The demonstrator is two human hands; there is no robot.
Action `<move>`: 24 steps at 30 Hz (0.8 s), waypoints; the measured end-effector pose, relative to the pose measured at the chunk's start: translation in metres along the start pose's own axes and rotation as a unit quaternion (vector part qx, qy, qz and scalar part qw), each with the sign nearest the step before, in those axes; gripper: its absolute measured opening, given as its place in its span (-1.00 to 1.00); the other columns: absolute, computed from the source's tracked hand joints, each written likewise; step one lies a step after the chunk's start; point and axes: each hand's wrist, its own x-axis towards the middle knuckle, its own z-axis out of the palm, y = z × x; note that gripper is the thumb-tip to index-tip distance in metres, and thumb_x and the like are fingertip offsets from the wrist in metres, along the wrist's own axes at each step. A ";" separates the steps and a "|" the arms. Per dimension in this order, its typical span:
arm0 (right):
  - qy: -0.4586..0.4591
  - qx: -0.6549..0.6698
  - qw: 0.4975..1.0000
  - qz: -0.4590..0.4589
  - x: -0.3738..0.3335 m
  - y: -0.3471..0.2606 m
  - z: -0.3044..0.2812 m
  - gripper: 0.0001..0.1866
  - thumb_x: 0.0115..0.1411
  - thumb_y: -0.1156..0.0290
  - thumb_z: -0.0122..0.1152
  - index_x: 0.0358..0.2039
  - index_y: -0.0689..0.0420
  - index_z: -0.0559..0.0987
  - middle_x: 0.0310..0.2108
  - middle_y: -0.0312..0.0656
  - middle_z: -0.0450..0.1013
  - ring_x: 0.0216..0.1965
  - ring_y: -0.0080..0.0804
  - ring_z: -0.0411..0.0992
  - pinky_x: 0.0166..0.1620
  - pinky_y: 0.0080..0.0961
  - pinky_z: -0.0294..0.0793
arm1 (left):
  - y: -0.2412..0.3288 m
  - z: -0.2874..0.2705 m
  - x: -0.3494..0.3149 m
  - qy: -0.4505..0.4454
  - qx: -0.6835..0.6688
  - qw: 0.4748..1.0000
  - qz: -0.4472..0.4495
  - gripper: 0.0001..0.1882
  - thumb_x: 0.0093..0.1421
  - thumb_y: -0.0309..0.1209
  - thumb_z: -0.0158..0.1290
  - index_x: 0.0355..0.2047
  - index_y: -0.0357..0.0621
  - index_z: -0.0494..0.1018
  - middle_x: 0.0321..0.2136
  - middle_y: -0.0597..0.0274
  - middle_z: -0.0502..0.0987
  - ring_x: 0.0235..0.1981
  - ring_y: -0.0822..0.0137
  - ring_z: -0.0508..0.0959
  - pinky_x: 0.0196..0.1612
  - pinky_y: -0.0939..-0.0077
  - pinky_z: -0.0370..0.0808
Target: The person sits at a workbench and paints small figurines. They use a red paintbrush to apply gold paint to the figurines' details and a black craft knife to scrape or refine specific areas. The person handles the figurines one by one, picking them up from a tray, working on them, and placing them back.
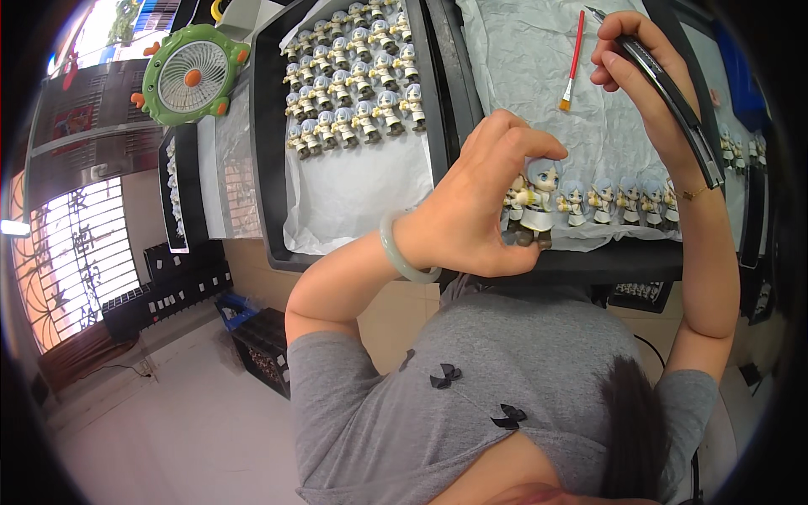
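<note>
My left hand (471, 202) pinches a small figurine (539, 202) by its head and feet, between fingers and thumb, holding it upright over the near edge of the right tray. The figurine has pale blue-grey hair, a white outfit and dark boots. Raised at the right, my right hand (644, 63) grips a long black-and-silver tool (665, 105) with a thin pointed tip; its exact kind is unclear. Behind the held figurine, a row of similar figurines (602, 202) stands along the paper's near edge. A red paintbrush (576, 63) with tan bristles lies on the paper between my hands.
White paper (522, 67) lines the right tray. The left black tray (271, 168) bears several rows of figurines (341, 84) on paper. A green fan (189, 76) stands at the far left. More figurines (739, 147) stand beyond my right arm. Black crates (261, 345) sit on the floor.
</note>
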 end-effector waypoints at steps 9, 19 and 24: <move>-0.001 0.000 1.000 -0.004 -0.001 0.003 -0.001 -0.83 0.13 0.43 -0.04 -0.25 0.16 0.38 -0.43 -0.33 0.36 -0.41 -0.66 0.37 -0.30 -0.74 0.34 | 0.003 0.000 0.000 0.023 0.093 0.995 -0.027 -0.34 -0.50 -0.43 0.08 -0.21 -0.25 0.29 -0.41 0.14 0.25 -0.36 0.19 0.25 -0.26 0.47 0.21; -0.006 0.014 1.000 0.001 0.000 0.004 -0.001 -0.81 0.12 0.44 -0.04 -0.23 0.17 0.37 -0.43 -0.31 0.37 -0.40 -0.65 0.37 -0.29 -0.72 0.34 | 0.004 0.000 0.000 0.029 0.136 0.990 -0.011 -0.36 -0.54 -0.32 0.07 -0.28 -0.18 0.33 -0.53 0.19 0.18 -0.47 0.21 0.18 -0.36 0.47 0.12; -0.007 0.012 1.000 -0.002 -0.001 0.004 0.000 -0.81 0.13 0.44 -0.04 -0.23 0.18 0.37 -0.42 -0.31 0.37 -0.39 -0.65 0.37 -0.29 -0.72 0.34 | 0.005 0.001 0.001 0.029 0.134 0.990 -0.009 -0.37 -0.54 -0.29 0.10 -0.30 -0.18 0.33 -0.54 0.20 0.19 -0.47 0.21 0.19 -0.37 0.46 0.12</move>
